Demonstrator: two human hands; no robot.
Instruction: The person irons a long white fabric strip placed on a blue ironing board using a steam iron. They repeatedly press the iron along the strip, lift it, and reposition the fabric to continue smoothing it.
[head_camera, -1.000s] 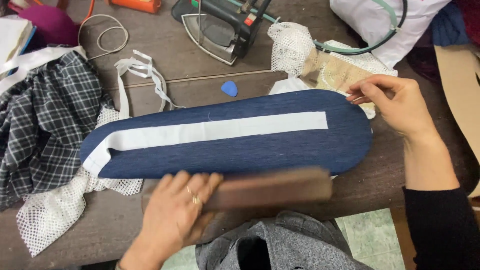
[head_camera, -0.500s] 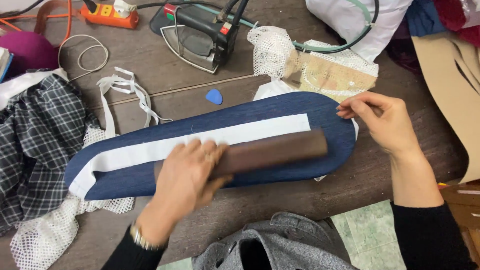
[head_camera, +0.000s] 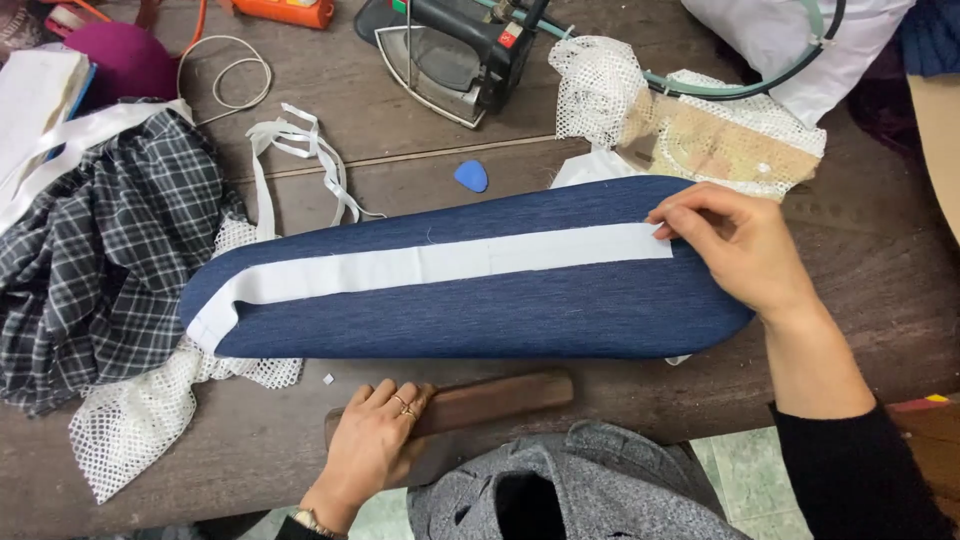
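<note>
At six o'clock on the bench, near edge: wooden block, long and dark, lying flat. Left hand closed over its left end, fingers curled on top. Half a second ago this block sat pressed on the pad; it is now off the pad and down on the bench, so the pressing stroke looks finished for this stretch.

Centre: padded board, blue cloth cover, long axis nine to three o'clock. White tape runs along its top, flat, unmoved across the three views.

At three o'clock: right hand, fingertips pinching the tape's right end against the pad, same hold as earlier.

At twelve o'clock: iron, standing apart. Blue chalk just beyond the pad.

At nine o'clock: plaid cloth, heaped. White mesh under the pad's left end.
</note>
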